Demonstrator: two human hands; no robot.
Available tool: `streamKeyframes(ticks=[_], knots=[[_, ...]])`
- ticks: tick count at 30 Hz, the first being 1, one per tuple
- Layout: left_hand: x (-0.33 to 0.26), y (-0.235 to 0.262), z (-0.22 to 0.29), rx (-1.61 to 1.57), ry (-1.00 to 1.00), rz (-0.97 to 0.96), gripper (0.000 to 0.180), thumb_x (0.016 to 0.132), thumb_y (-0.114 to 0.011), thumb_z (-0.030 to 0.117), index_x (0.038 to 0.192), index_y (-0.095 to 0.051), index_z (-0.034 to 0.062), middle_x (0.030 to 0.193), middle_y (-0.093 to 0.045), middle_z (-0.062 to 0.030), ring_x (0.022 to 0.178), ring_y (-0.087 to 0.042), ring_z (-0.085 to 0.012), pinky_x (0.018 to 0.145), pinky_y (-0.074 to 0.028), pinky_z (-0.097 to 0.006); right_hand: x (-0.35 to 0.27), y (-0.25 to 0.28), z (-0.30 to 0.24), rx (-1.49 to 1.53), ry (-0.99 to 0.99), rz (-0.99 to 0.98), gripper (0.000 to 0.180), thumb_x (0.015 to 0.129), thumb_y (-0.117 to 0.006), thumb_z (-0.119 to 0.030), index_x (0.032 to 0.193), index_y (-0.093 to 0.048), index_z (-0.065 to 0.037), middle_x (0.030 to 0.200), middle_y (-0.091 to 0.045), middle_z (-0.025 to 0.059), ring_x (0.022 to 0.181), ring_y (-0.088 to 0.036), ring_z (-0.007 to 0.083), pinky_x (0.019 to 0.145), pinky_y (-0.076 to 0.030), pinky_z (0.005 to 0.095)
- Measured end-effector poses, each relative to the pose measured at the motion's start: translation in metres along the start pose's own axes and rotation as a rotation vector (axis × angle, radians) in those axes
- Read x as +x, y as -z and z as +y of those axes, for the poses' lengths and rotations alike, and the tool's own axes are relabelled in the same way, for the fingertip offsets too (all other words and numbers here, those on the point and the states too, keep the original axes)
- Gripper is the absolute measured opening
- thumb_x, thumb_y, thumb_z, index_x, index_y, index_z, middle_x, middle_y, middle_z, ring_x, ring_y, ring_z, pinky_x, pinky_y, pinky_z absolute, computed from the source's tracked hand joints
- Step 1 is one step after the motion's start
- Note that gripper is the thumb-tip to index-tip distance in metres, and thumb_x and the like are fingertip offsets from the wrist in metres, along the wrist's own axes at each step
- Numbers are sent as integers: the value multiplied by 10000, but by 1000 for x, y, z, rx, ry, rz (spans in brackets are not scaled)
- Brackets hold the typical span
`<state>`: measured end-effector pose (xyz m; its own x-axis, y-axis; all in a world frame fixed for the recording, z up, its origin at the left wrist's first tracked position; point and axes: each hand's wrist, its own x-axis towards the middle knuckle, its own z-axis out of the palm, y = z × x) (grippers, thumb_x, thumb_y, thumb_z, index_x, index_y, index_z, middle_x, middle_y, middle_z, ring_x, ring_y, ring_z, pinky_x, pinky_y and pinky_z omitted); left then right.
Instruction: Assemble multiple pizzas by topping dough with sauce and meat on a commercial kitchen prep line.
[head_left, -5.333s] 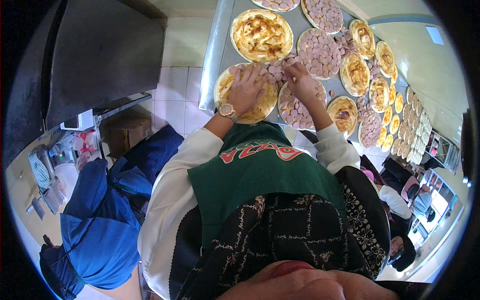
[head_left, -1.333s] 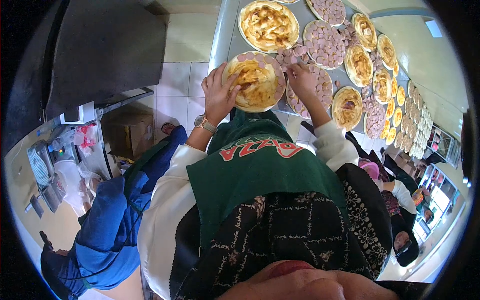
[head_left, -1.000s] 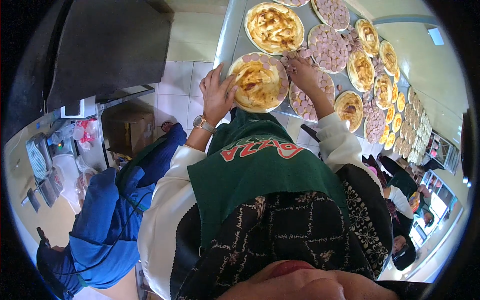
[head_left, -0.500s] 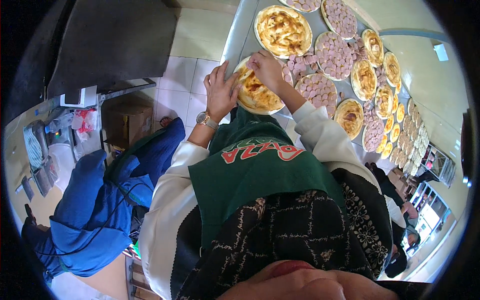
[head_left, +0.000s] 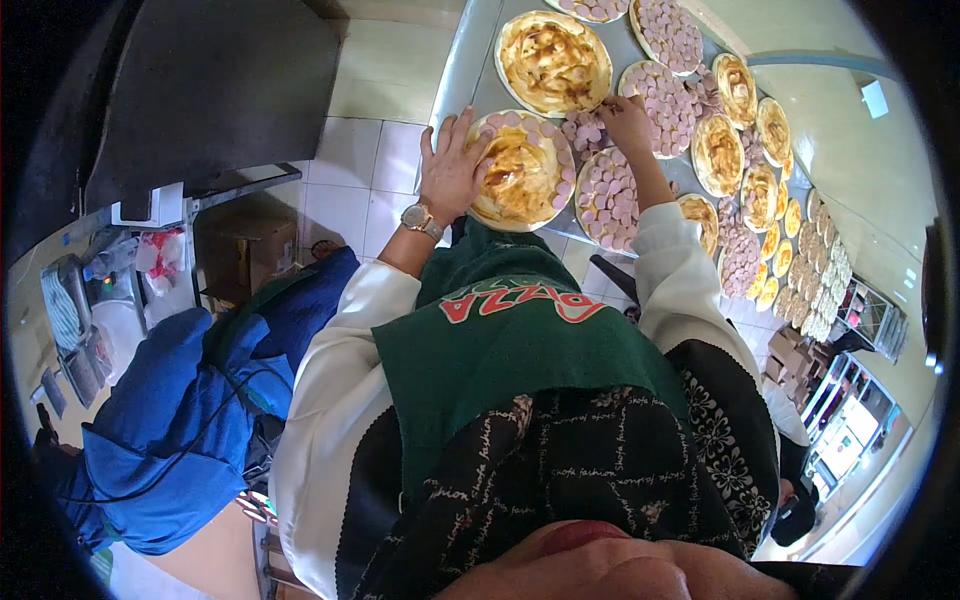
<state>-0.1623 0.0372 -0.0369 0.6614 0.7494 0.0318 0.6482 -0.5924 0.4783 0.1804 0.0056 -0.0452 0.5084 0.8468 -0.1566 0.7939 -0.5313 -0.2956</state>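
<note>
Closest to me lies a round pizza base [head_left: 520, 185] spread with orange-brown sauce, with pink sausage slices along its upper and right rim. My left hand [head_left: 452, 172], a watch on its wrist, rests at this base's left edge with its fingers apart. To the right, my right hand [head_left: 628, 122] reaches over a loose heap of sausage slices [head_left: 583, 132] between the pizzas. Its fingers are curled and pressed together; whatever they hold is too small to make out. Beyond them sits another sauced base [head_left: 553, 62] without slices.
Pizzas covered in slices [head_left: 607, 198] and sauced bases [head_left: 718, 155] crowd the metal table [head_left: 487, 90] toward the far right. A person in blue clothing [head_left: 165, 430] is at my left, below a large dark panel [head_left: 215, 90]. A cardboard box [head_left: 245, 255] stands beneath a shelf.
My right hand has left the near base and moved right to the heap of slices. My left hand stays at the base's left edge. More slices show along the upper rim.
</note>
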Motion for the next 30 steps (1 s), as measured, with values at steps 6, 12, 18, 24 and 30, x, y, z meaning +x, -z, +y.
streamKeyframes(ticks=[6, 12, 18, 24, 30], knots=[[1, -1, 1, -6, 7, 2, 467, 907, -623, 322, 1361, -590, 222, 1561, -336, -146, 1381, -348, -344, 1105, -228, -587, -4, 4, 1, -34, 39, -85, 319, 794, -745, -360, 959, -721, -88, 961, -641, 122, 977, -646, 307, 830, -513, 422], [3, 3, 1, 9, 32, -5, 450, 911, -621, 325, 1349, -597, 225, 1554, -346, -144, 1387, -342, -346, 1101, -239, -604, -3, 2, 15, 89, 47, -19, 220, 791, -694, -286, 943, -738, -133, 953, -634, 107, 938, -643, 318, 809, -526, 431], [2, 1, 0, 18, 44, -1, 445, 915, -619, 331, 1348, -597, 233, 1553, -348, -135, 1394, -333, -343, 1107, -231, -599, -14, -4, 7, -71, 191, 44, 180, 835, -681, -262, 930, -737, -120, 957, -644, 114, 933, -640, 320, 802, -524, 432], [-4, 7, 1, -58, 49, 44, 445, 915, -619, 328, 1347, -596, 223, 1541, -357, -140, 1390, -333, -335, 1124, -200, -557, -32, 11, 2, 96, 53, -146, 186, 833, -714, -249, 956, -720, -108, 1059, -653, 103, 1015, -638, 319, 851, -525, 443], [-13, 15, 3, -95, 53, 80, 446, 909, -629, 318, 1334, -605, 186, 1532, -366, -143, 1383, -337, -328, 1121, -196, -533, -47, 3, 0, -69, 253, 19, 212, 848, -696, -200, 1039, -701, -110, 976, -680, 126, 882, -672, 353, 777, -545, 418]])
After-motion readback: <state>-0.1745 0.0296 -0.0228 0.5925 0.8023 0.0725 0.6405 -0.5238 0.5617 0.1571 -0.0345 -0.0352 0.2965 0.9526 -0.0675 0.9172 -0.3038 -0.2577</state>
